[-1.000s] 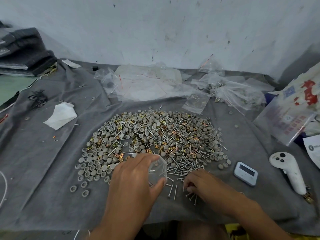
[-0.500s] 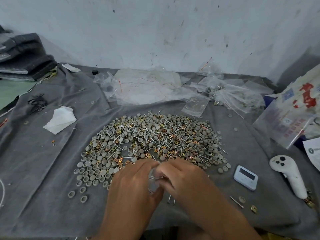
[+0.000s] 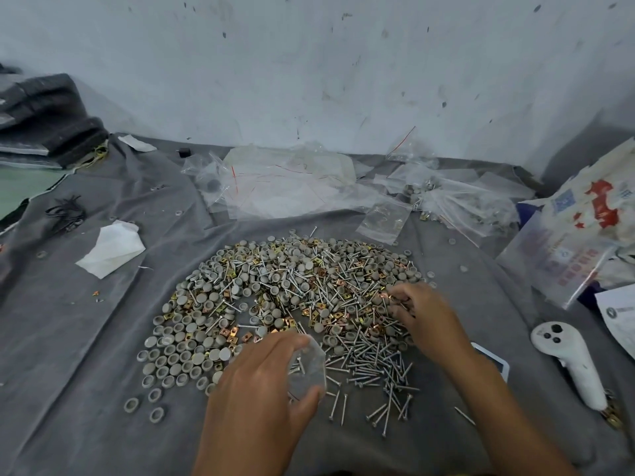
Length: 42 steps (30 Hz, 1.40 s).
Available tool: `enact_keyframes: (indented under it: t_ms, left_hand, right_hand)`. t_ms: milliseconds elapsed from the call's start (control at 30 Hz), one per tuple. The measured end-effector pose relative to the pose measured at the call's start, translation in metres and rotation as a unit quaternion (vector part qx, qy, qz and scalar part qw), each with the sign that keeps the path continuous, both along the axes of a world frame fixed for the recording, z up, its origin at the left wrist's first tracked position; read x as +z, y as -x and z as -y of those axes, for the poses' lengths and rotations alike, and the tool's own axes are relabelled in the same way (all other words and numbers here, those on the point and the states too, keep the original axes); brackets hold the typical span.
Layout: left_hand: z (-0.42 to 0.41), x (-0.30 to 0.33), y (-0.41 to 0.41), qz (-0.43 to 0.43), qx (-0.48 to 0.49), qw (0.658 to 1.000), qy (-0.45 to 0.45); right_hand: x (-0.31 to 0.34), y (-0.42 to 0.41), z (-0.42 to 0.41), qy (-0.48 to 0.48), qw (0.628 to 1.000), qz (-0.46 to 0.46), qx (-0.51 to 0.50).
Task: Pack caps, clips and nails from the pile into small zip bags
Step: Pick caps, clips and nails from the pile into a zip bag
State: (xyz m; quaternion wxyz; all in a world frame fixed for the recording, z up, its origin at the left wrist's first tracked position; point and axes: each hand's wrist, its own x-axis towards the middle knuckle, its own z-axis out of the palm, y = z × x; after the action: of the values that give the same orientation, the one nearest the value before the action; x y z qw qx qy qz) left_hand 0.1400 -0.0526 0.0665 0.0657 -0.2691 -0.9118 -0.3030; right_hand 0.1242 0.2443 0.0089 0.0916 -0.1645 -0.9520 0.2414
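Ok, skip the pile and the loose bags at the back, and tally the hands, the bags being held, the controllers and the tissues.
Hands: 2, the left hand and the right hand
Bags being held: 1, the zip bag in the left hand
Controllers: 1, the white controller
Tissues: 1, the white tissue
Total: 5

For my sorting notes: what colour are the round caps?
Pale grey caps, clearest in the head view.
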Motion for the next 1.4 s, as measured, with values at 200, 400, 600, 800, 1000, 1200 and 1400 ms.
enact_keyframes:
  t_ms: [200,400,600,800,1000,1200,1400]
  left_hand:
    - [0.001,-0.001,0.003,-0.004,-0.002,1.000,0.004]
    - [0.001,-0.001,0.004,0.012,0.006,1.000,0.016]
    - [0.001,-0.001,0.004,0.002,0.008,1.000,0.015]
    - [0.001,0.001,0.003,0.017,0.011,1.000,0.020]
    - [0.003,0.000,0.005,0.012,0.014,1.000,0.014]
    - [0.002,-0.001,0.004,0.013,0.013,1.000,-0.003]
    - [0.003,0.001,0.003,0.010,0.012,1.000,-0.011]
  right_hand:
    - [-0.011,0.040,-0.018,-0.142,0.982,0.050,0.117]
    - [-0.006,0.052,-0.016,-0.158,0.976,0.072,0.131]
    - [-0.009,0.050,-0.016,-0.155,0.978,0.047,0.129]
    - [-0.006,0.046,-0.014,0.057,0.995,0.006,0.082]
    - [0.018,0.028,0.012,0.388,0.919,-0.052,0.051]
    - [0.064,-0.029,0.078,0.434,0.873,-0.048,0.218]
    - [0.068,-0.051,0.127,-0.004,0.944,-0.131,0.302]
